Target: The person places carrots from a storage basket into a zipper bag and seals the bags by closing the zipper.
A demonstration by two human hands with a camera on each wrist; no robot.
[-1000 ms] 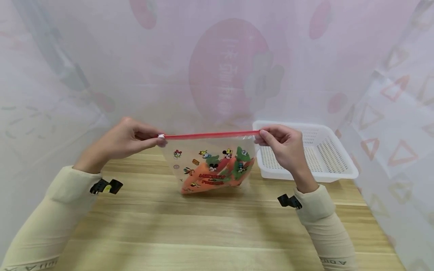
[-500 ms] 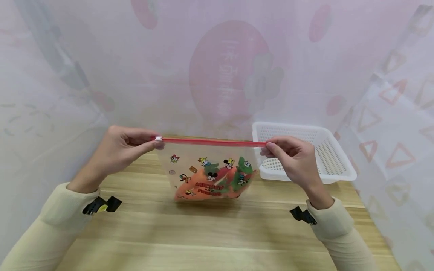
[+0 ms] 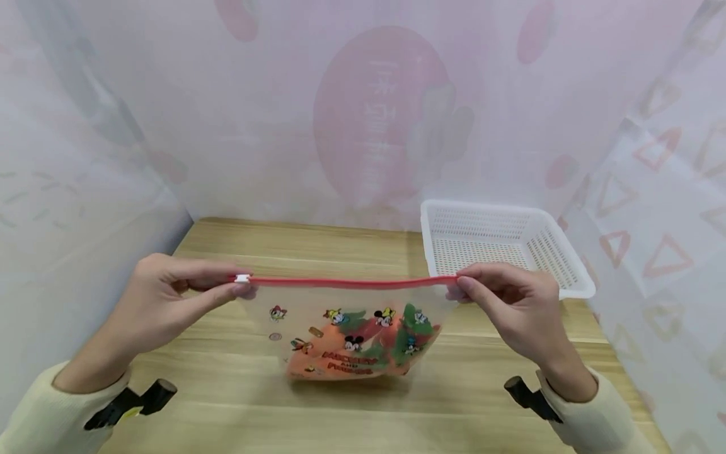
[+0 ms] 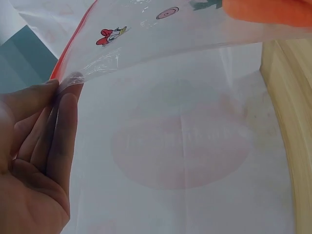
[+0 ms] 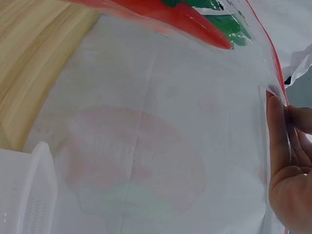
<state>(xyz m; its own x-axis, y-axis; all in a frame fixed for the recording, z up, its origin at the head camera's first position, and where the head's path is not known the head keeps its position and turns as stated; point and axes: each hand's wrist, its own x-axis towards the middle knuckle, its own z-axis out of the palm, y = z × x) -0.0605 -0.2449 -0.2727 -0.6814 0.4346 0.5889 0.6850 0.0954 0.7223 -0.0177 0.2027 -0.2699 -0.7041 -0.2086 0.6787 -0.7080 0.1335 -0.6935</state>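
A clear zip bag (image 3: 354, 328) with cartoon prints and a red zip strip is stretched between both hands. Its white slider (image 3: 242, 278) sits at the left end of the strip. My left hand (image 3: 164, 302) pinches that corner between thumb and fingers, right at the slider. At the other top corner, my right hand (image 3: 518, 315) pinches the strip's end. Inside the bag lie orange, red and green vegetable-shaped pieces; a carrot-like orange one (image 4: 273, 10) shows in the left wrist view, a long red one (image 5: 180, 19) in the right wrist view.
A white slotted plastic basket (image 3: 573, 280) stands on the wooden table (image 3: 272, 243) at the back right, partly behind the right hand. Pale printed sheets (image 3: 272, 113) rise behind the table and along both sides.
Both hands have come down and nearer to the body, bringing the bag with them and spreading slightly farther apart. The strip looks tauter; the basket stays where it was.
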